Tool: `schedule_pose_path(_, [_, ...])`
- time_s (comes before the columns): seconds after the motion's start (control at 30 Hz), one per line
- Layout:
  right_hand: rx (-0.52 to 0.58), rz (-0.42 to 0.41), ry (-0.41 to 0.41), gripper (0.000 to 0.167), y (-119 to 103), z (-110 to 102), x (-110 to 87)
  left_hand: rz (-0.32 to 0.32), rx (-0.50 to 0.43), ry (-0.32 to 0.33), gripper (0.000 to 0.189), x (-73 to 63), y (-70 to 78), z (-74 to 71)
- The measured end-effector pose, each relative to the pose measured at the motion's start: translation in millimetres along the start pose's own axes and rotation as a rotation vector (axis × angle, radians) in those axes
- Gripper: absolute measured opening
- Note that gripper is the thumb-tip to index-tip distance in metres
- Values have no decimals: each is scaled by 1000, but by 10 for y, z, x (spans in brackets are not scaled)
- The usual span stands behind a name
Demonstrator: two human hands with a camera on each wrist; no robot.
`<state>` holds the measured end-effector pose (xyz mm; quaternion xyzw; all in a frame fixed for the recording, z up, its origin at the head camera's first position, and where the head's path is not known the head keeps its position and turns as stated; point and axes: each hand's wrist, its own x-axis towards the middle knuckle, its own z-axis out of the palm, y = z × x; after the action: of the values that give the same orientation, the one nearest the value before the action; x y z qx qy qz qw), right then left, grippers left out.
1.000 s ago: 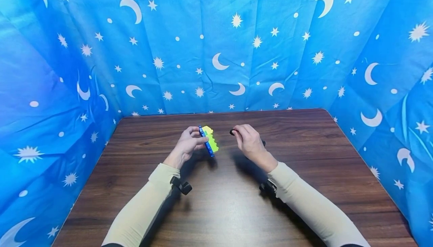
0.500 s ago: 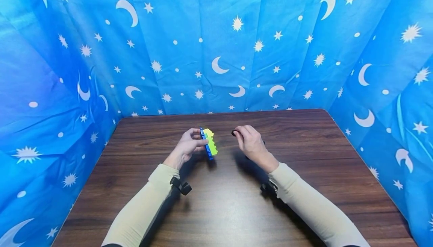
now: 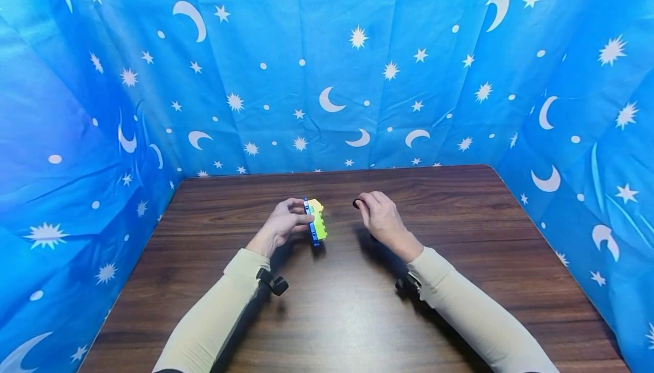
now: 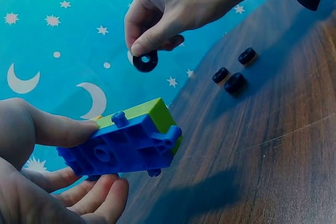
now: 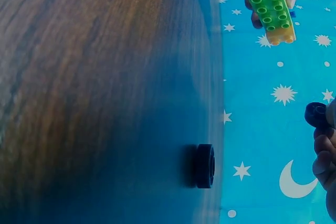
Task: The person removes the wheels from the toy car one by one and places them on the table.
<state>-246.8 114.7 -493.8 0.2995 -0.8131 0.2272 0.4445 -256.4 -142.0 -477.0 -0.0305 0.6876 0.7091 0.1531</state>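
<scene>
My left hand (image 3: 281, 224) grips a toy-brick car body, thumb on one side and fingers on the other. The car body has a blue base (image 4: 134, 153) with stubby axle pegs, its underside facing the left wrist camera. On top sits a studded lime-green brick (image 5: 270, 6) with a yellow piece (image 5: 281, 35) at one end. Across from it, my right hand (image 3: 382, 219) pinches a black toy wheel (image 4: 153, 64) between thumb and fingers, its centre hole showing. The wheel is held up, apart from the car body.
Three more black wheels, one of them this wheel (image 4: 235, 83), rest on the wooden table (image 3: 327, 305) close to my right hand; in the head view that hand hides them. A blue star-and-moon curtain (image 3: 327, 66) rises behind the table and on both sides.
The car body has swung slightly more upright in the head view and come down a little towards me. My right hand has shifted slightly down and right, still holding the wheel.
</scene>
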Motion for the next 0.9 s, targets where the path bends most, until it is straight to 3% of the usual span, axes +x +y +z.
schedule_pose_path(0.4, [-20, 41, -71, 6, 16, -13, -40, -4, 31, -22, 61, 5, -32, -26])
schedule_pose_path(0.9, [-68, 59, -129, 5, 38, 26, -199, -39, 56, -54, 59, -30, -201, -37])
